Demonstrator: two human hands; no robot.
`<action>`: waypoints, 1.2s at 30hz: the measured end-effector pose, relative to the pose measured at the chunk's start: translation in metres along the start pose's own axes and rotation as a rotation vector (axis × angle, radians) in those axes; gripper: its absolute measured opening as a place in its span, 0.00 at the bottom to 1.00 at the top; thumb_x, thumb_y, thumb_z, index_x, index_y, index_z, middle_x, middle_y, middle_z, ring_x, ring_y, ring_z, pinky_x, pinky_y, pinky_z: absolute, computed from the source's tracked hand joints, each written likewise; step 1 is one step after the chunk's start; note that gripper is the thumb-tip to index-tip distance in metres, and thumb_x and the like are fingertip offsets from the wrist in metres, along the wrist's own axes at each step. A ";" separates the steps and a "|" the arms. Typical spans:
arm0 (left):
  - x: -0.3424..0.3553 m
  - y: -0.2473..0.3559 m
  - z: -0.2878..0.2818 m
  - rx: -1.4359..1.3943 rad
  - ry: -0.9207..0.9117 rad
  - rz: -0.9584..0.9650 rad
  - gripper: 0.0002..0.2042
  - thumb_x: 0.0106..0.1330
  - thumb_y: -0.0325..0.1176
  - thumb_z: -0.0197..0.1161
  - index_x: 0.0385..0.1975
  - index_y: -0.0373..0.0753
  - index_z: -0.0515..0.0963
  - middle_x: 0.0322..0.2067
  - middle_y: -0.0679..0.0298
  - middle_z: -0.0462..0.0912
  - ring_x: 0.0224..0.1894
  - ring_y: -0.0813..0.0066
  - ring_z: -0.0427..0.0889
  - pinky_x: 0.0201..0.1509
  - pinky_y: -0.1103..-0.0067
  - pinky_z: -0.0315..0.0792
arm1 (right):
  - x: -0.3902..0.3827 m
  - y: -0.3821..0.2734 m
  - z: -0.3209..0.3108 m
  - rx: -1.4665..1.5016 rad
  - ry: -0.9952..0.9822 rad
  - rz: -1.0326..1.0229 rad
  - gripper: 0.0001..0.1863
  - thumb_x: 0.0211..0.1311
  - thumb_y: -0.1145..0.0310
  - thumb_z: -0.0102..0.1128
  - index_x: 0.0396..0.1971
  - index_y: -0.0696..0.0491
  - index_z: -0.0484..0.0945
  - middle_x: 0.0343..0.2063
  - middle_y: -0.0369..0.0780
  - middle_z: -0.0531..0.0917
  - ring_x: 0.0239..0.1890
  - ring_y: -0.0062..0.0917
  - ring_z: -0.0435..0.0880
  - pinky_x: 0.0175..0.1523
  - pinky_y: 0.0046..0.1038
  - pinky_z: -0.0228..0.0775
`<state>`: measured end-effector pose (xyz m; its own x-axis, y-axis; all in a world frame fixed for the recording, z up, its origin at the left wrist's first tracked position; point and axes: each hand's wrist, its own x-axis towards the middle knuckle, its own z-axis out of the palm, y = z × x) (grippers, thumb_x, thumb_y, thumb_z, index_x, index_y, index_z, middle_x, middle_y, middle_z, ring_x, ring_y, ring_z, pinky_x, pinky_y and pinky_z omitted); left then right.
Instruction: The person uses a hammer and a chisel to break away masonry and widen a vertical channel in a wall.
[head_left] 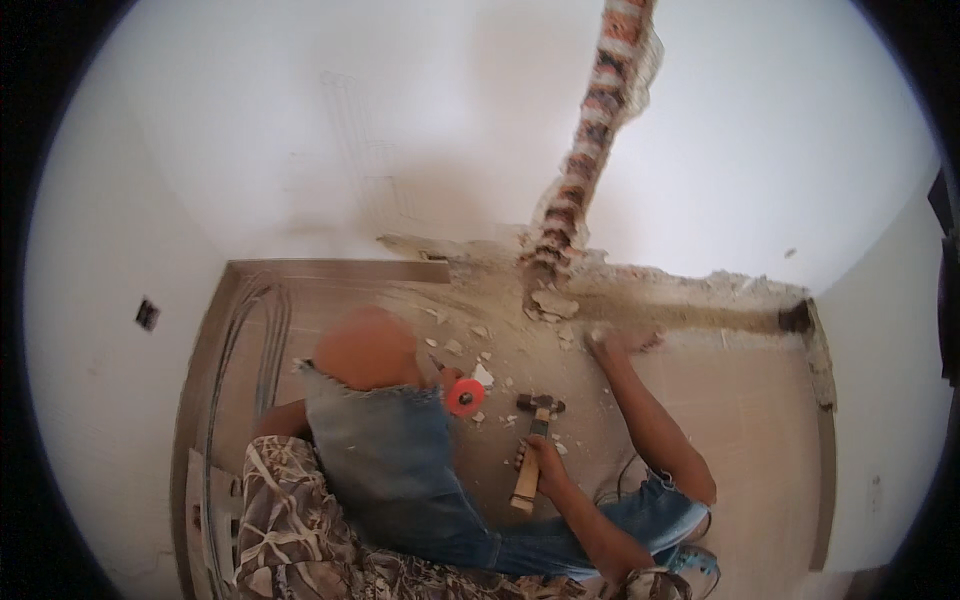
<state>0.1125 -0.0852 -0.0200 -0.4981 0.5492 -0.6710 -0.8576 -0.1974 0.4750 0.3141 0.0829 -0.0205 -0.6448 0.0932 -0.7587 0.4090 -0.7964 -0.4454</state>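
My right hand (pixel 544 460) is wrapped round the wooden handle of a hammer (pixel 541 404), its dark metal head held above the floor between my legs. In my left hand (pixel 451 378), mostly hidden behind a round red guard, is a chisel (pixel 468 390). The chisel's dark shaft points away toward the wall, up and to the left, beside my bent left knee. Broken plaster pieces (pixel 483 376) lie on the floor around both tools. Hammer and chisel are apart from each other.
A rough channel (pixel 592 125) exposing brick runs down the white wall to a larger rubble piece (pixel 552 304). A broken strip (pixel 690 300) follows the wall's foot to the right. Grey conduits (pixel 240 310) lie along the left baseboard (pixel 330 270). My bare right foot (pixel 615 343) rests near the wall.
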 end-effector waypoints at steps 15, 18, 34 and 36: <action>0.057 0.081 0.043 -0.050 -0.087 0.002 0.08 0.62 0.36 0.54 0.35 0.39 0.69 0.30 0.63 0.75 0.31 0.71 0.76 0.37 0.75 0.73 | 0.027 0.019 -0.007 0.140 0.095 0.085 0.06 0.56 0.69 0.46 0.32 0.53 0.63 0.20 0.37 0.69 0.23 0.25 0.71 0.30 0.27 0.69; 0.049 0.114 0.065 0.002 -0.223 0.022 0.10 0.63 0.38 0.53 0.35 0.38 0.68 0.28 0.65 0.74 0.29 0.75 0.75 0.36 0.77 0.74 | 0.017 0.011 0.009 0.119 0.056 0.103 0.07 0.56 0.68 0.46 0.32 0.53 0.62 0.20 0.37 0.68 0.22 0.23 0.70 0.27 0.25 0.68; 0.062 0.147 0.099 -0.066 -0.493 0.084 0.13 0.64 0.42 0.49 0.32 0.37 0.69 0.27 0.63 0.75 0.29 0.74 0.75 0.35 0.75 0.73 | -0.058 -0.079 0.091 -0.526 -0.142 -0.924 0.31 0.60 0.38 0.38 0.34 0.56 0.63 0.17 0.36 0.71 0.19 0.20 0.71 0.23 0.24 0.64; 0.057 0.149 0.101 -0.082 -0.489 0.077 0.11 0.64 0.41 0.49 0.32 0.38 0.70 0.27 0.63 0.75 0.29 0.74 0.76 0.35 0.75 0.73 | -0.040 -0.061 0.070 -0.648 -0.207 -0.950 0.34 0.58 0.34 0.34 0.30 0.57 0.64 0.16 0.36 0.70 0.18 0.20 0.70 0.23 0.24 0.64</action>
<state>-0.0306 -0.0012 0.0695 -0.4584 0.8431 -0.2812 -0.8377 -0.3043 0.4534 0.2696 0.0859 0.0700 -0.9372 0.3404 0.0752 -0.0798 0.0005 -0.9968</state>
